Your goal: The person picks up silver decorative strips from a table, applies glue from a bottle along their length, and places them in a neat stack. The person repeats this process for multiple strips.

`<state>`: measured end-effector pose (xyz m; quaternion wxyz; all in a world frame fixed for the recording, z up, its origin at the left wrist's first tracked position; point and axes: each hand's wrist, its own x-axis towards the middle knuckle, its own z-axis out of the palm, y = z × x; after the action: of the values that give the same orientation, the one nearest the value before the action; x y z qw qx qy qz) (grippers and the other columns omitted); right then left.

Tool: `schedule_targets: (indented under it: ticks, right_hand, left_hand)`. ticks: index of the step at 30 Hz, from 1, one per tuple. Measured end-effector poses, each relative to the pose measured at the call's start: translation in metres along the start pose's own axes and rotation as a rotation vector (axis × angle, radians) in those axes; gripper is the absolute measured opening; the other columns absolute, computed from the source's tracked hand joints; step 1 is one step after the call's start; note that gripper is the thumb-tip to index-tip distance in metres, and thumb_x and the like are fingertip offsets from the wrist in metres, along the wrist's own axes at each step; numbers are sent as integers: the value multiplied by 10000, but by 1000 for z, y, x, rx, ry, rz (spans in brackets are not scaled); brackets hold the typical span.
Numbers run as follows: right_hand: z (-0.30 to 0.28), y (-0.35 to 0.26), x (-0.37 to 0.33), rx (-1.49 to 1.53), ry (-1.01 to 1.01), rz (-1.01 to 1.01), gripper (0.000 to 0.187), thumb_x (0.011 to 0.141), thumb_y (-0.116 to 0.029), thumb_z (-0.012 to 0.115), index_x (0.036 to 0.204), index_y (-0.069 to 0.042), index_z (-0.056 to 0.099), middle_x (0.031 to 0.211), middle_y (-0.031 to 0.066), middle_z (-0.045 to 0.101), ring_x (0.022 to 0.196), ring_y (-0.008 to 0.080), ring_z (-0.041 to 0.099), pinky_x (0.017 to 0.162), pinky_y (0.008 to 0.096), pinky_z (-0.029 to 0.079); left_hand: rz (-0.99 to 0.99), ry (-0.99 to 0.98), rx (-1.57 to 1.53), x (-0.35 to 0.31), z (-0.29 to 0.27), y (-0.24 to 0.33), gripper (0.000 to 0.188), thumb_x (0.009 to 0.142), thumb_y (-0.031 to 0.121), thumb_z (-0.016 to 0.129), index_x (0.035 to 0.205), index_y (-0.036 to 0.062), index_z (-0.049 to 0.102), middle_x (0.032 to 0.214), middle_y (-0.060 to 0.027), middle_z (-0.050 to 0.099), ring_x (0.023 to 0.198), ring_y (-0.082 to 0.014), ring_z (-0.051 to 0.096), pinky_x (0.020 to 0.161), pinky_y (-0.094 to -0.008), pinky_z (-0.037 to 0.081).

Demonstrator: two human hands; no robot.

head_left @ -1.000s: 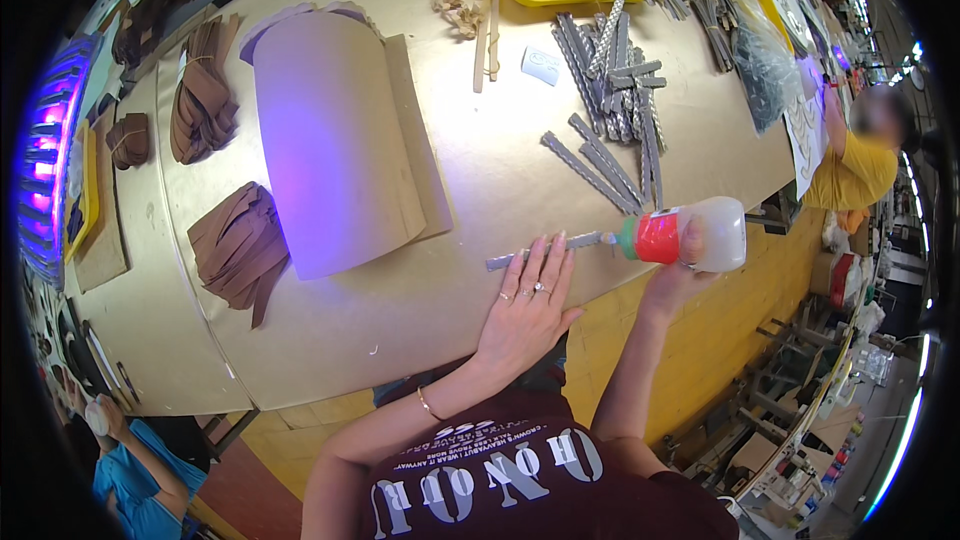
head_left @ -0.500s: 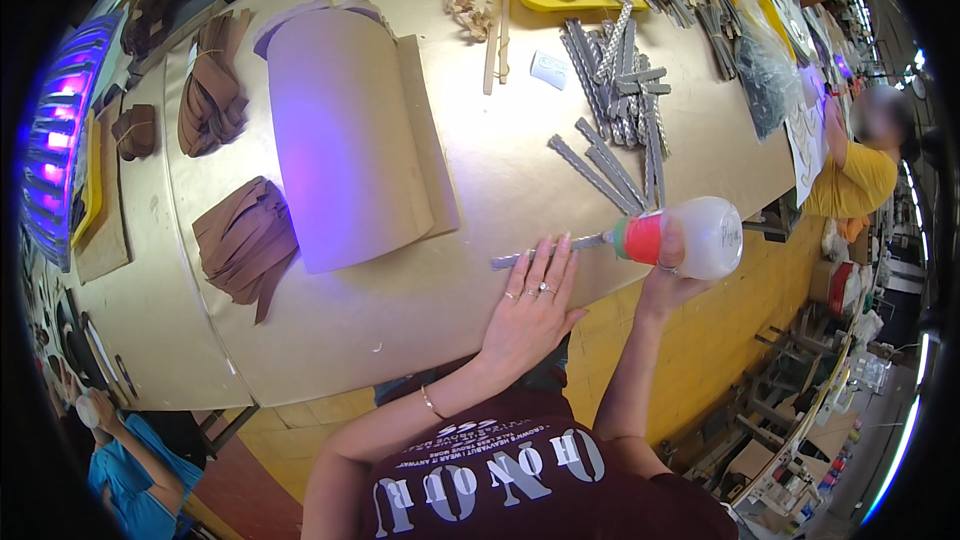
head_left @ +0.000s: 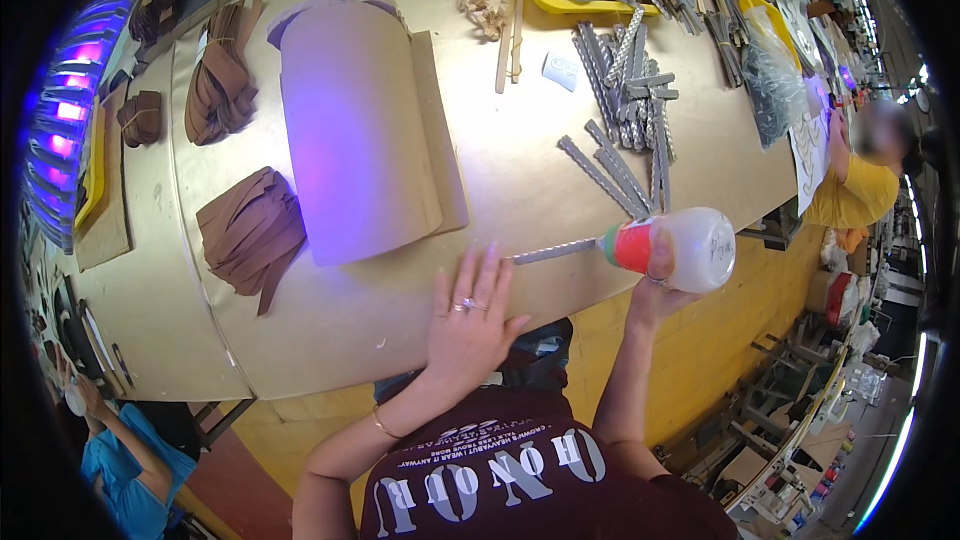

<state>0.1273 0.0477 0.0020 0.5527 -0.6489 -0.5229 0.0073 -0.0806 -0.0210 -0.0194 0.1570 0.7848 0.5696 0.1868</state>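
My right hand (head_left: 662, 285) grips a translucent squeeze bottle (head_left: 702, 248) with a red label and a green collar. The bottle lies tilted on its side, its tip pointing left at the right end of a grey braided strip (head_left: 555, 252). Flat over the table near the strip's left end is my left hand (head_left: 472, 315), its fingers spread and rings on it; the fingertips lie at or close to that end. Beyond the bottle, a few loose strips (head_left: 605, 175) rest beside a pile of similar braided strips (head_left: 630, 90).
A large curved cardboard form (head_left: 355, 130) stands left of centre. Brown strap bundles (head_left: 252, 235) lie beside it. A yellow tray (head_left: 560, 2) is at the far edge. One co-worker in yellow (head_left: 855, 190) is at right, another in blue (head_left: 140, 465) at lower left.
My left hand has slid left along the strip, uncovering most of it, with its fingers spread wider. The bottle in my right hand has moved slightly left.
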Motion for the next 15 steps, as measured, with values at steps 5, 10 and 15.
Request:
schedule_targets:
  ticks: [5,10,15]
  right_hand:
    - [4,-4,-12,62,-23,14,449,773,-296,798,1054,0,610,987,95,645,847,220,635,790,364,506]
    - [19,-19,-36,184,-122,-3,447,757,-217,807,1093,-9,598,1025,105,635,872,232,633,798,359,502]
    - [29,-33,-58,187,-298,-8,548,702,-216,841,1137,-18,573,1056,107,622,917,242,628,777,341,504]
  left_hand:
    - [19,-31,11,-3,0,-9,697,839,428,631,1335,-38,481,1463,-180,390,1347,-371,367,1100,-524,279]
    - [0,-20,-38,-3,1,-7,694,840,409,647,1345,-32,470,1471,-184,377,1352,-393,353,1110,-533,260]
    - [-3,-6,-47,-4,4,-8,703,838,404,655,1350,-36,458,1479,-189,359,1363,-406,331,1115,-553,237]
